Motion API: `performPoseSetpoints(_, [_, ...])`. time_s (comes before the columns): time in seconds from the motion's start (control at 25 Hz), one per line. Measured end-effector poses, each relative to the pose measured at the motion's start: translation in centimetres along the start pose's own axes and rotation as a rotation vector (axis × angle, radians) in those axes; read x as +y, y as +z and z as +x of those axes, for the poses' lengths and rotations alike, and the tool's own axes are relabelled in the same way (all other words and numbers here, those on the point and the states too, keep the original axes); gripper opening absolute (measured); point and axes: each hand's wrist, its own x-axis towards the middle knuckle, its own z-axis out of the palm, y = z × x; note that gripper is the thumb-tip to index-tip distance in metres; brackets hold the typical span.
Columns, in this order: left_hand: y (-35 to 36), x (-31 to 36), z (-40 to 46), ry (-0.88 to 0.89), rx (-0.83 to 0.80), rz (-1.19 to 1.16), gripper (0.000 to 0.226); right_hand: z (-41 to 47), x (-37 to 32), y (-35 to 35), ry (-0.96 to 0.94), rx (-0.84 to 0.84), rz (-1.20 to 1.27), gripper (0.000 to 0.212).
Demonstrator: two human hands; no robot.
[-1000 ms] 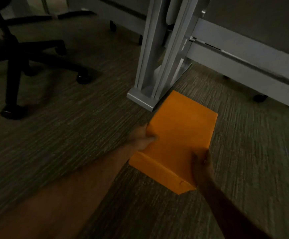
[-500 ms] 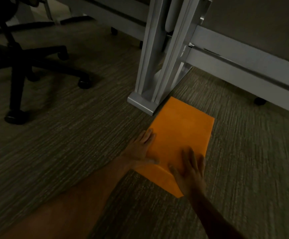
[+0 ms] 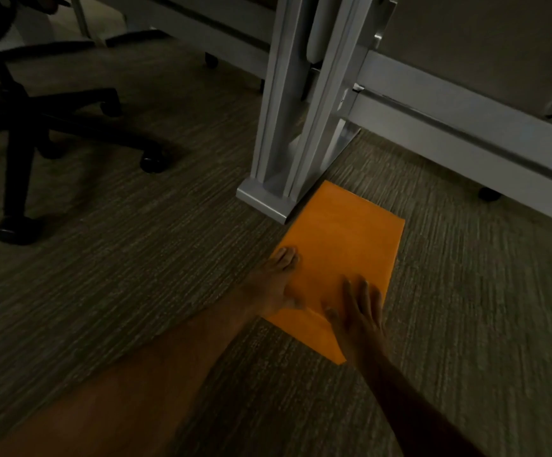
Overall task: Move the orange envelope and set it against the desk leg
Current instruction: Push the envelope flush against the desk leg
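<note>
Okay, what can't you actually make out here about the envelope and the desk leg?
- Head view: orange envelope near corner hidden under the right hand.
- Whether its far corner touches the desk leg foot: too dark to tell.
- Desk top: cut off by the frame's upper edge.
- Office chair seat: cut off, top left.

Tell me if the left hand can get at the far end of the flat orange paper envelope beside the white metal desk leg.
Probably yes: the left hand already lies on the flat orange paper envelope, and bare envelope runs ahead of it. The white metal desk leg stands just left of that path, not across it.

Bare forearms, bare hands (image 3: 360,311), no sleeves
</note>
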Motion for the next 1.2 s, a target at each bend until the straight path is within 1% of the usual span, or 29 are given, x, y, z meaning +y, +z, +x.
performPoseSetpoints(0.08, [0.3, -0.5, 0.1, 0.014, -0.023, -0.035, 0.128, -0.1, 0.7, 0.5, -0.025, 0.001, 0.012, 0.111])
performPoseSetpoints(0.12, [0.3, -0.7, 0.6, 0.027, -0.01, -0.024, 0.13, 0.3, 1.0, 0.6, -0.027, -0.005, 0.009, 0.118])
performPoseSetpoints(0.2, [0.5, -0.8, 1.8, 0.04, 0.033, -0.011, 0.13, 1.6, 1.4, 0.5, -0.023, -0.007, -0.014, 0.126])
performPoseSetpoints(0.32, [0.1, -0.9, 3.9, 0.036, 0.048, 0.043, 0.128, 3.7, 1.7, 0.1, -0.039, 0.025, -0.029, 0.132])
performPoseSetpoints(0.52, [-0.5, -1.0, 6.0, 0.053, 0.053, 0.159, 0.125, 5.8, 2.2, -0.1, -0.038, 0.043, -0.022, 0.133])
performPoseSetpoints(0.72, [-1.3, 0.4, 5.4, -0.018, 0.035, 0.241, 0.121, 6.0, 1.7, -1.2, -0.001, -0.091, -0.009, 0.126])
performPoseSetpoints(0.8, [-2.1, 1.4, 5.0, -0.066, 0.027, 0.278, 0.121, 6.2, 1.5, -2.3, -0.024, -0.143, 0.019, 0.126])
performPoseSetpoints(0.84, [-2.2, 1.9, 4.9, -0.098, 0.029, 0.268, 0.12, 6.4, 1.4, -2.7, -0.043, -0.144, 0.033, 0.125])
performPoseSetpoints(0.92, [-2.2, 2.3, 4.4, -0.172, 0.058, 0.151, 0.119, 6.3, 1.6, -3.1, -0.011, -0.05, 0.136, 0.12])
performPoseSetpoints(0.96, [-1.8, 2.2, 4.2, -0.209, 0.086, 0.047, 0.118, 5.8, 1.8, -3.0, 0.057, 0.009, 0.267, 0.114])
performPoseSetpoints(1.0, [-1.6, 1.9, 4.0, -0.24, 0.12, -0.074, 0.117, 5.3, 1.9, -2.6, 0.137, 0.057, 0.456, 0.107])
performPoseSetpoints(1.04, [-1.4, 1.6, 3.9, -0.26, 0.158, -0.203, 0.113, 4.8, 1.9, -2.0, 0.216, 0.082, 0.643, 0.099])
performPoseSetpoints(1.08, [-1.4, 1.3, 3.9, -0.277, 0.21, -0.335, 0.105, 4.6, 1.9, -1.4, 0.267, 0.092, 0.78, 0.094])
performPoseSetpoints(1.16, [-1.4, 0.7, 4.1, -0.315, 0.33, -0.586, 0.089, 4.3, 1.8, -0.8, 0.278, 0.104, 0.859, 0.088])
performPoseSetpoints(1.2, [-1.3, 0.5, 4.1, -0.335, 0.365, -0.695, 0.085, 4.3, 1.7, -0.7, 0.271, 0.114, 0.869, 0.087])
